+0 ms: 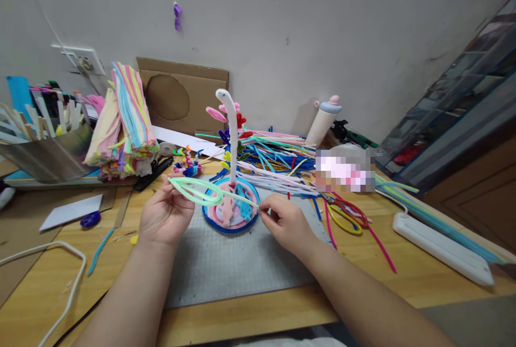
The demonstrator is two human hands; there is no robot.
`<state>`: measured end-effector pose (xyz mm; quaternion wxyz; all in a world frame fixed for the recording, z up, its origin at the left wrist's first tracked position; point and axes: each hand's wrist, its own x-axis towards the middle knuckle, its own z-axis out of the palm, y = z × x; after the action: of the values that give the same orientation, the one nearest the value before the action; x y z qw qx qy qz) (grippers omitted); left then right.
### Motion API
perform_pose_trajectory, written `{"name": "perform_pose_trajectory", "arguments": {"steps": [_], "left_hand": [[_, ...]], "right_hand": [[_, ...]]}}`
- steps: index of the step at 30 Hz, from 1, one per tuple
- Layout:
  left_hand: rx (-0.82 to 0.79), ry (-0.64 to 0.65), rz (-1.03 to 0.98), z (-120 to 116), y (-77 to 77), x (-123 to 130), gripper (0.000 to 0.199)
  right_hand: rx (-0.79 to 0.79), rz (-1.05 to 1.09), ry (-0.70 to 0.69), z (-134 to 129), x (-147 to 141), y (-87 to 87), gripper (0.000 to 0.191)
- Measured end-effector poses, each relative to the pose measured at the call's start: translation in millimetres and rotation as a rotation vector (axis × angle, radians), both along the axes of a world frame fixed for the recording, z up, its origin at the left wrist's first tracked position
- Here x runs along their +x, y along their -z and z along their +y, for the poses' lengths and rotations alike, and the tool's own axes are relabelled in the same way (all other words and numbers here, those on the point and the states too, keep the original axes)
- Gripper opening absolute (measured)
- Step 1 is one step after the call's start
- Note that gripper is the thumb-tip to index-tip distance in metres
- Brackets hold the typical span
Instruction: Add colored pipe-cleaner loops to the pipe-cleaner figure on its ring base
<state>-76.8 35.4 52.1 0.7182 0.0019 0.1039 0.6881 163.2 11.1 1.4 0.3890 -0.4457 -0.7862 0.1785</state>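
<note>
My left hand [168, 212] pinches one end of a looped pale green pipe cleaner [197, 192], above the grey cutting mat [209, 272]. The fingertips of my right hand [284, 221] are closed on the straight tail of the same piece. Behind the loops, a round base [230, 228] with a blue rim and pink and light blue fuzzy shapes rests on the mat. From it rises a white fuzzy stem [233, 137] with a curved top, and small coloured petals stand around it.
Pipe cleaners [274, 159] lie behind the mat. Yellow-handled scissors [344, 218] and a white power strip [443, 247] are at right. At left are a metal container [52, 153] of sticks, a pipe-cleaner bundle [135, 116] and a white cable [76, 282].
</note>
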Motion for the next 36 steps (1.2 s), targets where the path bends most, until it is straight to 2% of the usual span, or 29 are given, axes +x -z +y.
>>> {"name": "perform_pose_trajectory", "arguments": {"steps": [6,14,19,23,27,32,36], "left_hand": [[-0.020,-0.028,0.010,1.6,1.6,-2.8,0.029],[0.022,0.019,0.013,1.0,5.0,-1.7,0.023],[0.023,0.005,0.077,-0.7,3.3,3.8,0.018],[-0.041,-0.030,0.185,1.1,12.0,13.3,0.022],[-0.132,-0.071,0.355,1.1,30.3,27.9,0.022],[-0.150,-0.113,0.546,-2.4,44.7,40.2,0.018],[-0.169,-0.139,0.630,-2.7,47.1,42.6,0.013]], "right_hand": [[0.006,0.002,-0.009,-0.5,-0.7,0.7,0.012],[0.007,-0.019,-0.018,-1.2,-1.3,0.3,0.013],[0.009,0.000,-0.026,-1.4,-1.4,0.4,0.013],[-0.032,0.060,-0.037,-2.8,-2.7,0.5,0.010],[-0.236,0.279,-0.042,-3.5,-6.5,1.9,0.004],[-0.645,0.749,-0.185,-1.7,-12.3,1.5,0.021],[-0.771,0.962,-0.221,-0.4,-13.2,-1.3,0.037]]}}
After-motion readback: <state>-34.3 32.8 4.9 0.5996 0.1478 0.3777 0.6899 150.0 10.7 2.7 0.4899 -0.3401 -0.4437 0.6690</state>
